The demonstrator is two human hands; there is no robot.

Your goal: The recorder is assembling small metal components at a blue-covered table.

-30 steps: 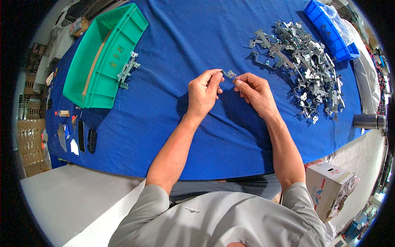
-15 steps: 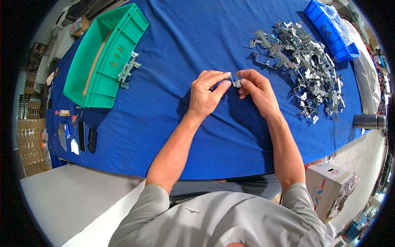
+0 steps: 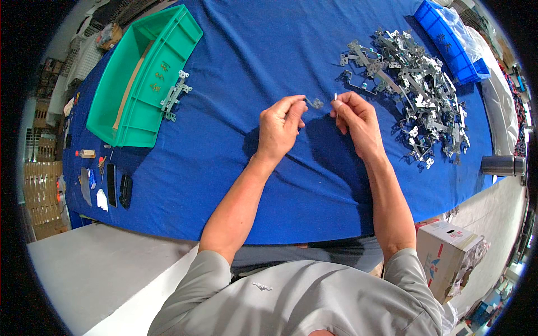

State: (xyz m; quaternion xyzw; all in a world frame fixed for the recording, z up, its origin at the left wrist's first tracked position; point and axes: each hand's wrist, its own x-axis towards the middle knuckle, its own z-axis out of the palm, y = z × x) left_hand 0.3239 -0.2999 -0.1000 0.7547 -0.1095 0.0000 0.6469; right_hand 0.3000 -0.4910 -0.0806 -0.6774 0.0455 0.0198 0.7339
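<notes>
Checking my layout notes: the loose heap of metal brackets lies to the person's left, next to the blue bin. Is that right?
Not quite. The head view shows the heap of metal brackets on the person's right, beside the blue bin. The green bin is what sits on the left.

One white cardboard box (image 3: pixel 445 255) with coloured markings stands on the floor, lower right. Clear plastic wrap sits beside it.

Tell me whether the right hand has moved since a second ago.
Yes. The right hand has drawn slightly away from the left hand, toward the metal parts pile.
</notes>
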